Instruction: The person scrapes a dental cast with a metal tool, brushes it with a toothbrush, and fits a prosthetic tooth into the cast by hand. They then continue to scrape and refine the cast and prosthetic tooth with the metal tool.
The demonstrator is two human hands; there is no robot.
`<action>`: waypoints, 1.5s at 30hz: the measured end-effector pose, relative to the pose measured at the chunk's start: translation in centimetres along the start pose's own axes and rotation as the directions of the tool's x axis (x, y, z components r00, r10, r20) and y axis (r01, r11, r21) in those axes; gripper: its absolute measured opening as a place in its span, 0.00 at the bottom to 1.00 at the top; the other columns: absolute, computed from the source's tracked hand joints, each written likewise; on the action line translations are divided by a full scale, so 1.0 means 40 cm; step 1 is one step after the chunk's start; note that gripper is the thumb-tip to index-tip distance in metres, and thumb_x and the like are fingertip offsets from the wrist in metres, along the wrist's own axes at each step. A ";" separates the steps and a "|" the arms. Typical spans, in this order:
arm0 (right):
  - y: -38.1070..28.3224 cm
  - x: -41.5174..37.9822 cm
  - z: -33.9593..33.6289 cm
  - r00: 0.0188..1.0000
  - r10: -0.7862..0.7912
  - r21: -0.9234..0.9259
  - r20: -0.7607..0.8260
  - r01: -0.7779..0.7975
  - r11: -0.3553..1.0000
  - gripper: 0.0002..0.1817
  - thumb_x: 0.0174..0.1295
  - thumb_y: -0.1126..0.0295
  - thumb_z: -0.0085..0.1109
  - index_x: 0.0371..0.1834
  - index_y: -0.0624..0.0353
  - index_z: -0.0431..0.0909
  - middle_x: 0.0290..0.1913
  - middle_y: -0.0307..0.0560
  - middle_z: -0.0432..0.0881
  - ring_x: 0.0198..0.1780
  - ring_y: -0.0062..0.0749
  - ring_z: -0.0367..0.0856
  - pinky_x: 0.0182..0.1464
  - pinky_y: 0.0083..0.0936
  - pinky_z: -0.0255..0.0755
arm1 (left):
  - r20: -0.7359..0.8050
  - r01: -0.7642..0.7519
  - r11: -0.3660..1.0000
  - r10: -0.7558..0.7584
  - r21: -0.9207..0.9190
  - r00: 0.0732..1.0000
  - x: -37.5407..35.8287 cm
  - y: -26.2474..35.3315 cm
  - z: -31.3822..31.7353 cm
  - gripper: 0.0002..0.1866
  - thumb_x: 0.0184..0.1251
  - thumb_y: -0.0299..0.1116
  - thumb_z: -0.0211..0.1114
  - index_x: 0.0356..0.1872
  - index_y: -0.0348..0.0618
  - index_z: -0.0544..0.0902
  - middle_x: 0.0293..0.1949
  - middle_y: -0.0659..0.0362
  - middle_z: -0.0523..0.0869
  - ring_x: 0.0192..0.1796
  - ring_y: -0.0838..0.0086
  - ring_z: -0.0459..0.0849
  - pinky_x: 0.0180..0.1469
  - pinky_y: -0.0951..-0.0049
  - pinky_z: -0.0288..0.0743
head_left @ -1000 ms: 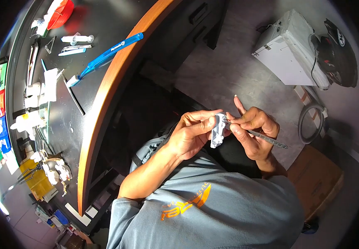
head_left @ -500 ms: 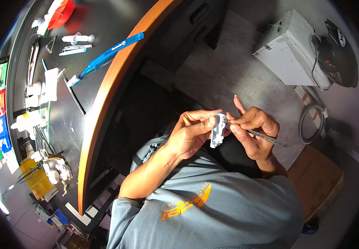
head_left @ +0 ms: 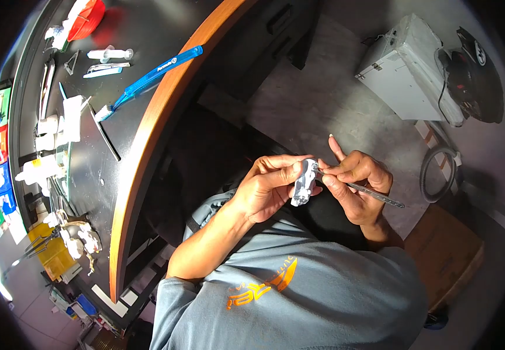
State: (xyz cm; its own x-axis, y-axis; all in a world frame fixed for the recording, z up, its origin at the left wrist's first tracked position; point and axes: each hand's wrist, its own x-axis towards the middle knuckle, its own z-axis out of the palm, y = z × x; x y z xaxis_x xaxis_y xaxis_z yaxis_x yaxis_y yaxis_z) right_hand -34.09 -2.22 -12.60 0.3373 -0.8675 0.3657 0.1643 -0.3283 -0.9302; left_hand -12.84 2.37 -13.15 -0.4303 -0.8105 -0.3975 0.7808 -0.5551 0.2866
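Between the thumb and fingers of my left hand [head_left: 270, 189] is a small, uneven white and grey piece [head_left: 304, 184] that looks like a dental cast, held up over my lap. My right hand [head_left: 357, 184] is closed around a thin metal carving tool [head_left: 375, 195], pen-fashion, with one finger raised away from the grip. The tool's working end points at the upper right side of the piece, its tip partly hidden by my fingers. Its patterned handle sticks out to the lower right.
Along the left runs a black bench with a wooden edge [head_left: 141, 140]. On it lie a blue brush [head_left: 153, 77], a syringe [head_left: 109, 54], a red bowl [head_left: 87, 20] and several white models [head_left: 80, 239]. A white box-shaped unit [head_left: 401, 70] and a cardboard box [head_left: 442, 254] stand on the right.
The white and grey piece has turned a little in my left hand, its lower end shifting slightly left. Both hands stay almost in place.
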 end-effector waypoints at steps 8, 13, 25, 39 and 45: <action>0.007 0.001 0.009 0.999 0.021 0.095 -0.043 -0.017 0.995 0.09 0.69 0.81 0.70 0.36 0.63 0.77 0.35 0.55 0.91 0.46 0.38 0.95 0.75 0.56 0.73 | 0.010 -0.134 0.971 0.135 0.200 0.991 0.000 -0.014 -0.007 0.19 0.81 0.33 0.66 0.65 0.33 0.85 0.54 0.45 0.92 0.54 0.55 0.94 0.64 0.53 0.89; 0.011 0.000 0.003 1.000 -0.008 0.074 -0.021 0.010 0.997 0.09 0.69 0.82 0.70 0.36 0.62 0.77 0.36 0.55 0.91 0.45 0.38 0.95 0.74 0.57 0.75 | 0.002 -0.080 0.985 0.080 0.154 0.997 0.000 -0.006 -0.003 0.19 0.81 0.34 0.66 0.64 0.33 0.85 0.54 0.44 0.92 0.55 0.55 0.94 0.64 0.54 0.89; 0.003 -0.007 0.013 0.997 0.062 0.152 -0.041 -0.055 0.987 0.09 0.68 0.85 0.69 0.38 0.64 0.76 0.37 0.54 0.88 0.47 0.37 0.94 0.69 0.50 0.82 | 0.046 -0.061 0.993 0.056 0.103 0.997 0.004 0.011 -0.002 0.15 0.79 0.29 0.68 0.61 0.34 0.88 0.54 0.45 0.93 0.54 0.63 0.93 0.63 0.55 0.89; -0.004 -0.005 0.013 0.998 -0.016 -0.028 -0.059 0.015 1.000 0.10 0.66 0.86 0.70 0.39 0.65 0.76 0.40 0.56 0.88 0.47 0.39 0.93 0.59 0.38 0.89 | -0.040 -0.163 0.961 0.176 0.221 0.984 0.009 -0.011 0.008 0.14 0.78 0.30 0.71 0.59 0.38 0.90 0.51 0.50 0.94 0.50 0.66 0.94 0.54 0.62 0.90; -0.005 0.000 0.006 0.998 -0.046 -0.062 -0.049 0.043 0.997 0.10 0.66 0.86 0.71 0.38 0.65 0.77 0.40 0.56 0.88 0.47 0.39 0.93 0.57 0.37 0.90 | -0.067 -0.165 0.950 0.188 0.265 0.980 0.017 -0.005 0.017 0.15 0.78 0.28 0.69 0.60 0.35 0.88 0.49 0.48 0.94 0.49 0.62 0.95 0.55 0.62 0.90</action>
State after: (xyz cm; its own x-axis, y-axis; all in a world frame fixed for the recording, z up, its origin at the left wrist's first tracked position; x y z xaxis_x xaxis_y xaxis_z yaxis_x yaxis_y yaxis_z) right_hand -33.89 -2.07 -12.42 0.2838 -0.8685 0.4065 0.1208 -0.3882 -0.9136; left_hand -13.58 1.80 -12.87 -0.2441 -0.8861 -0.3939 0.6929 -0.4436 0.5685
